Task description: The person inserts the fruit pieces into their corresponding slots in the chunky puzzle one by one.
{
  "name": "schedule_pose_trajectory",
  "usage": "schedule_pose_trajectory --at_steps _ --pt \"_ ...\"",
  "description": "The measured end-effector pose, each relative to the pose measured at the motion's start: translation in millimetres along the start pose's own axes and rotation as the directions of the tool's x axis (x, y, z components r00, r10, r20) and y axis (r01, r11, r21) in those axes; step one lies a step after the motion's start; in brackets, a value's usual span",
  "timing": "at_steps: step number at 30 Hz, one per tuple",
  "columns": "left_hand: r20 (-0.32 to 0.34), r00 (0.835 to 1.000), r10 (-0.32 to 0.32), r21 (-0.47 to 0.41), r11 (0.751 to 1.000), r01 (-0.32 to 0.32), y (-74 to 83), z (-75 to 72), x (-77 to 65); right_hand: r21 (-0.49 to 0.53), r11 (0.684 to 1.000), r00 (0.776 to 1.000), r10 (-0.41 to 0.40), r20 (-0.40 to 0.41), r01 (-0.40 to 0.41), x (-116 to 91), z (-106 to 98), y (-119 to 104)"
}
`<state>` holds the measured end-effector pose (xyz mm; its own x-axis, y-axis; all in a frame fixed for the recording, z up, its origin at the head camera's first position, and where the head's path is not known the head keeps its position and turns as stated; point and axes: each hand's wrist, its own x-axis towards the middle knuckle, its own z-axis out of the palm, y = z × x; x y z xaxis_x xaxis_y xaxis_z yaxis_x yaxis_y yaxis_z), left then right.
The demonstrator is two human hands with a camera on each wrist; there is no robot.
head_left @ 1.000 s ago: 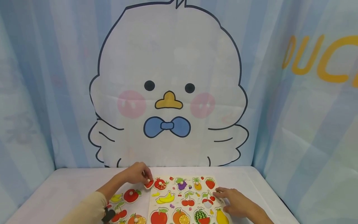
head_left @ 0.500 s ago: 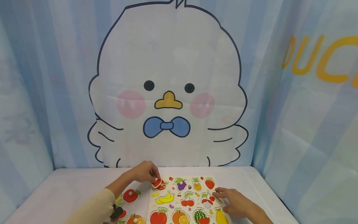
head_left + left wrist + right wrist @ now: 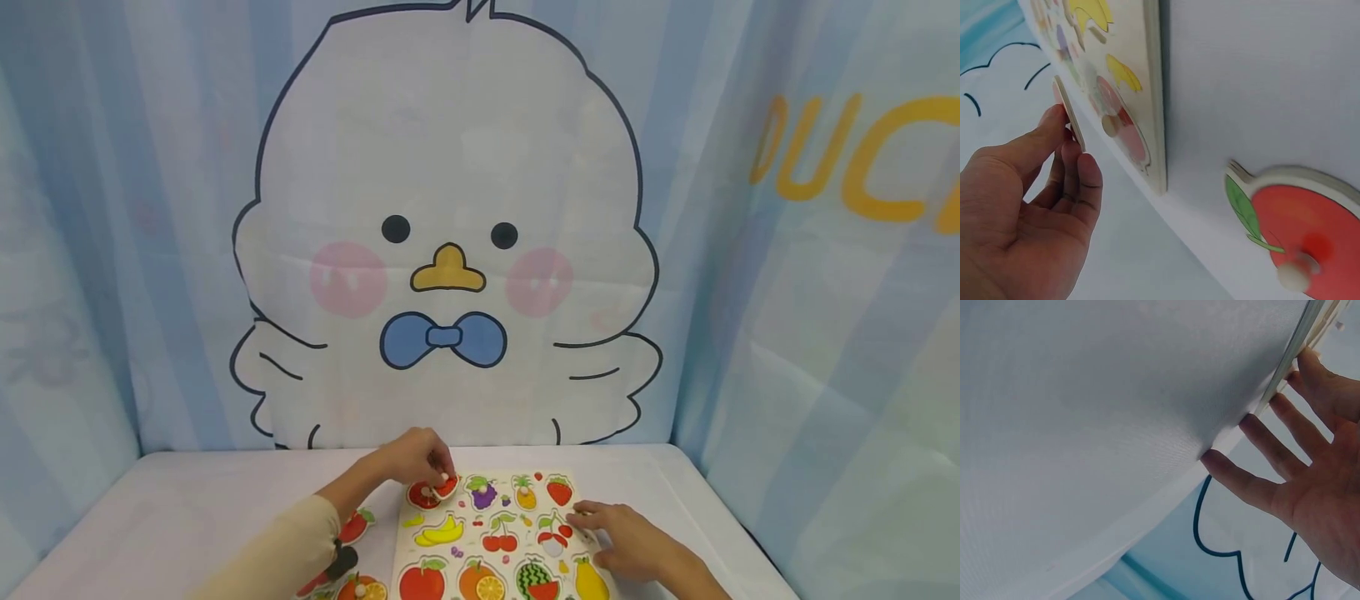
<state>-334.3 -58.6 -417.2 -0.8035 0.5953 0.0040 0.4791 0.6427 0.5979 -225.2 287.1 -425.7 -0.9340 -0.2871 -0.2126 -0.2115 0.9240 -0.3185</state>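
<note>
My left hand (image 3: pixel 417 458) pinches a red fruit puzzle piece (image 3: pixel 447 487) with a pale rim above the board's far left corner. Edge-on in the left wrist view, the thin wooden piece (image 3: pixel 1071 114) sits between thumb and fingers; its printed face is mostly hidden. Below it is the fruit puzzle board (image 3: pixel 406 546), where a red knobbed pomegranate piece (image 3: pixel 422 497) fills the corner slot. At the board's right edge rests my right hand (image 3: pixel 633 542), its fingers extended. In the right wrist view, fingertips (image 3: pixel 1211 457) touch the white tabletop and the thumb meets the board's edge.
Left of the board lie loose knobbed pieces: a red fruit with a green leaf (image 3: pixel 1300 228), an orange (image 3: pixel 362 587) and others partly behind the left sleeve (image 3: pixel 277 542). A duck-printed curtain (image 3: pixel 450 400) stands behind the white table (image 3: pixel 202 500).
My left hand has carried the red piece rightward, from beside the board, across the pomegranate piece, to its right side. The right hand keeps its place at the board's edge.
</note>
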Motion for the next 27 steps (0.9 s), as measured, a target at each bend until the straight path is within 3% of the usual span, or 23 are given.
schedule_pose_trajectory --at_steps 12,19,27 --pt "0.033 0.999 -0.004 0.004 1.0 0.004 30.8 18.0 24.5 -0.002 1.0 1.0 -0.023 -0.006 0.023 -1.2 -0.6 1.1" --pt "0.054 0.998 0.034 0.063 0.997 -0.037 48.4 30.1 43.1 0.001 1.0 1.0 -0.001 0.004 0.001 0.5 -0.5 1.9" --pt "0.084 0.996 0.041 0.046 0.998 -0.045 70.8 43.2 58.6 -0.007 1.0 1.0 -0.003 0.01 0.003 -1.3 -3.5 1.8"
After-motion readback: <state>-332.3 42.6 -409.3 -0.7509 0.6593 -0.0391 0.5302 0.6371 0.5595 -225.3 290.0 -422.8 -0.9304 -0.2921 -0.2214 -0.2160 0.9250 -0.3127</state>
